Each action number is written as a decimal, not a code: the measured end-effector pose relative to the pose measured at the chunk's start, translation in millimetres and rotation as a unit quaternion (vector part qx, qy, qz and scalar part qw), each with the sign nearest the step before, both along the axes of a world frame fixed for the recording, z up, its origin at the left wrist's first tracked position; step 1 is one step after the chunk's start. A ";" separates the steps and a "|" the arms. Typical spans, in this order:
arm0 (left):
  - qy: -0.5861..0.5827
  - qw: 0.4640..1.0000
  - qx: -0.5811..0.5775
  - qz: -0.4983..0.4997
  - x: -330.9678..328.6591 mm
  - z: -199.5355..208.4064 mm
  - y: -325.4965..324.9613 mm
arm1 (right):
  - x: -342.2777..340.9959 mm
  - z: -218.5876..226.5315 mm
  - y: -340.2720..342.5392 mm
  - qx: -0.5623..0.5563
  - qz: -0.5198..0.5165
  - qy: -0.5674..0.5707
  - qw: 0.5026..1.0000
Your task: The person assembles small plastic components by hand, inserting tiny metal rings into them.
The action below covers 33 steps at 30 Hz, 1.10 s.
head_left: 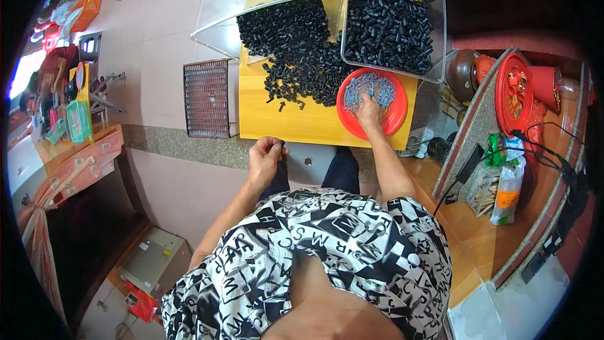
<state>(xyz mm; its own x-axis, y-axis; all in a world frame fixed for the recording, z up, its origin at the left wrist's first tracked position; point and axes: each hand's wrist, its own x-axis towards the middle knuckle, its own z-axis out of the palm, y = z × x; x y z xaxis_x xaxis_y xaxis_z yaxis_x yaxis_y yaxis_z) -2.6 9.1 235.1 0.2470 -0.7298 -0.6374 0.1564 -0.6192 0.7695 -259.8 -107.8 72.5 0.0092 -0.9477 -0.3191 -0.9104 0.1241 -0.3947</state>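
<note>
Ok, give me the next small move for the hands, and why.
Probably pinch one of the small blue-grey pieces and lift it toward the left hand: the right hand has its fingers among them in the red plate, while the left seems to pinch a small dark piece.

Bins (393, 70): smooth, transparent plastic; pieces (390, 25): semi-gloss plastic; dish (397, 113): glossy plastic; pins (382, 91): metallic sheen; counter (283, 126): smooth.
</note>
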 end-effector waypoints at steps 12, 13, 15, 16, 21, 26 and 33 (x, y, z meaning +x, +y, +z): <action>0.105 0.994 -0.001 -0.012 -8.4 31.6 -21.2 | -28.3 -18.3 -7.4 -0.019 -0.122 -0.158 0.980; 0.112 0.994 0.008 -0.012 -9.4 34.6 -22.4 | -28.8 -18.1 -7.6 -0.003 -0.139 -0.167 0.976; 0.124 0.992 -0.001 -0.006 -9.3 39.6 -24.8 | -23.9 -0.1 -9.6 0.011 -0.154 -0.176 0.972; 0.134 0.991 -0.007 -0.001 -8.4 41.8 -26.4 | -24.5 10.5 -9.8 0.085 -0.215 -0.281 0.931; 0.221 0.974 -0.043 0.008 -6.2 63.8 -41.9 | -0.3 128.0 -3.3 0.192 -0.246 -0.550 0.775; 0.287 0.951 -0.098 -0.059 0.7 90.7 -58.1 | 53.6 235.0 12.0 0.167 -0.169 -0.694 0.680; 0.395 0.903 -0.140 -0.091 18.4 125.9 -61.1 | 101.1 314.2 36.7 0.028 -0.067 -0.623 0.778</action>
<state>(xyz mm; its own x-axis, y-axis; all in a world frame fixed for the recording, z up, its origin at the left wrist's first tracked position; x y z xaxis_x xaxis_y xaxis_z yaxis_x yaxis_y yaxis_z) 15.8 -52.0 361.0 -0.3441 -0.8728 -0.3461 0.6407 -0.4877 0.5930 -158.7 -71.1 386.7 0.2468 -0.9517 -0.1829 0.1988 0.2344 -0.9516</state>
